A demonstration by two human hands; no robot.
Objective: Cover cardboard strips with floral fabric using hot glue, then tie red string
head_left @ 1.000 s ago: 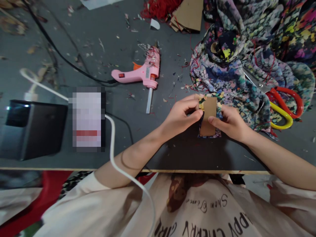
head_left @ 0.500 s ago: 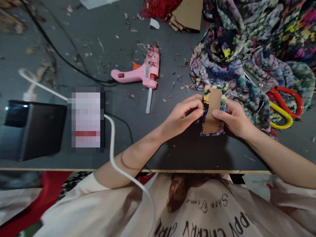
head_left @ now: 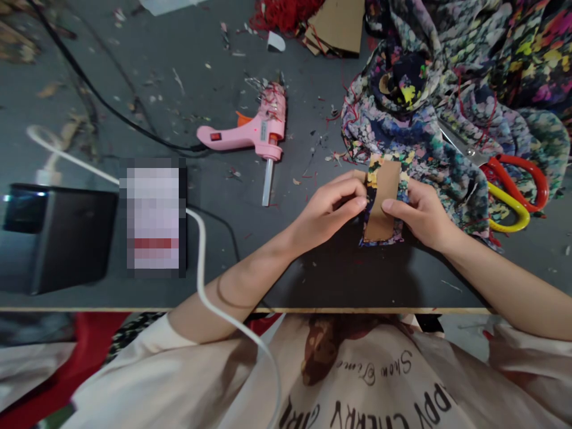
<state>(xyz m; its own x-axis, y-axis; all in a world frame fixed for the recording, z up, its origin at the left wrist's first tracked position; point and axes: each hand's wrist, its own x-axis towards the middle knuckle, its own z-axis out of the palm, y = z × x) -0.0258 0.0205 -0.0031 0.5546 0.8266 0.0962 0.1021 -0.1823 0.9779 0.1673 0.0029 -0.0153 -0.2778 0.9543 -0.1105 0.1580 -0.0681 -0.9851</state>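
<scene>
Between my hands is a strip of brown cardboard [head_left: 383, 193] lying on a piece of floral fabric [head_left: 374, 173], whose edges show around it. My right hand [head_left: 422, 214] grips the pair from the right, thumb pressed flat on the cardboard and fingers behind. On the other side my left hand [head_left: 337, 202] pinches the fabric's left edge between thumb and fingertips. Its folded fingers partly hide that edge. Close to my right hand, scissors [head_left: 504, 179] with red and yellow handles rest on a heap of floral cloth [head_left: 451, 137].
A pink hot glue gun [head_left: 250, 134] with a glue stick lies left of my hands. Farther left are a phone-like object [head_left: 152, 217], blurred out, and a black box-shaped device [head_left: 67, 238]. A white cable [head_left: 201, 262] crosses my left forearm. Cardboard pieces [head_left: 337, 27] and red thread [head_left: 283, 15] lie behind.
The lower end of the cardboard and fabric has shifted slightly left. Both hands keep their hold, and the whole view has moved a little.
</scene>
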